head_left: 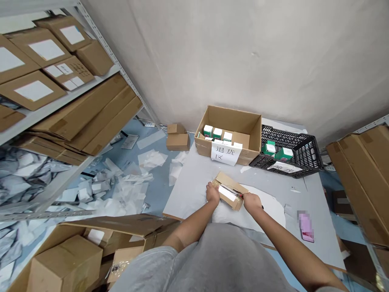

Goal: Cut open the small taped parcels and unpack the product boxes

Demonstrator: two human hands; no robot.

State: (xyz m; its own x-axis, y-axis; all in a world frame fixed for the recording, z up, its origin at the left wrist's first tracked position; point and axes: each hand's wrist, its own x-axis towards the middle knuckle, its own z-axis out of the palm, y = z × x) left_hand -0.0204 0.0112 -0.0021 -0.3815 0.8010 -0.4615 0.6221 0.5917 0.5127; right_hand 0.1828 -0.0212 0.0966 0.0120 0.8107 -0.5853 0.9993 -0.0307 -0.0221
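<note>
Our left hand (212, 193) and right hand (252, 202) clamped the cardboard mailer (229, 190) at both ends; it looked light and stiff, best held by its edges.

Brown parcel (231, 187), white label (227, 193) — black lattice crate (293, 140), green-and-white boxes (284, 153)
</note>
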